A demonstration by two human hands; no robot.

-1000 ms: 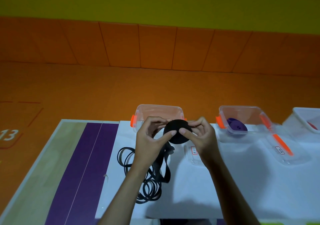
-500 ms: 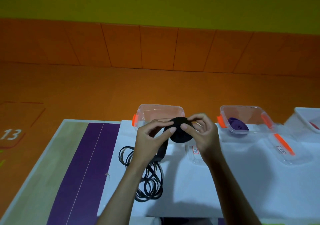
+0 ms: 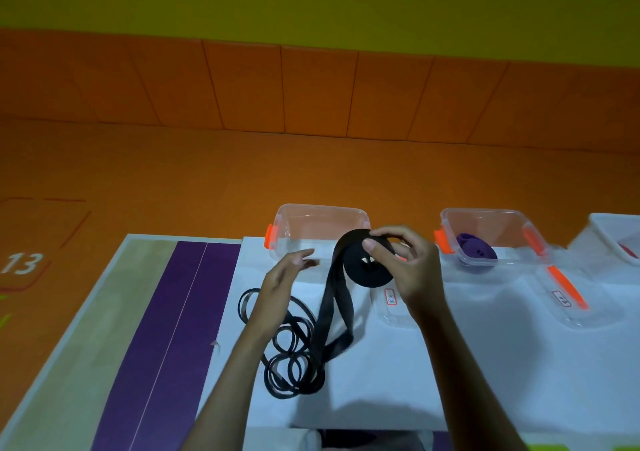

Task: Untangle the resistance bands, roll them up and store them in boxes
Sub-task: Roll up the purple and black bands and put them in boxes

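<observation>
**Fingers on the roll: right pinching, left free**

Fingers of your right hand curl over the top of the black roll, and the thumb presses on its near face. That's a pinch, with the roll held up off the white sheet. Your left hand sits just left of the roll, its fingers straight and loosely spread, touching nothing.

Step, as I read it: you're rolling up the wide black band, part done. A loose tail hangs in two strands from the roll's left side down to the sheet below your fingers. The next move calls for your left hand to take that tail, lay the strands flat together and feed them while the right turns the roll. Keep the pinch tight or the coil likely springs open. Thin black bands lie in a looped tangle below your left hand, against the tail's lower end. Don't drag them up with it.

Containers:
- The clear box right behind your fingers has an orange clip on its left and looks empty.
- The second box, right of your right hand, holds a purple roll.
- The third box is further right, cut off by the frame. There's something red inside, can't tell what.
- A labelled lid lies flat under your right wrist.
- A second lid lies in front of the second box.
</observation>
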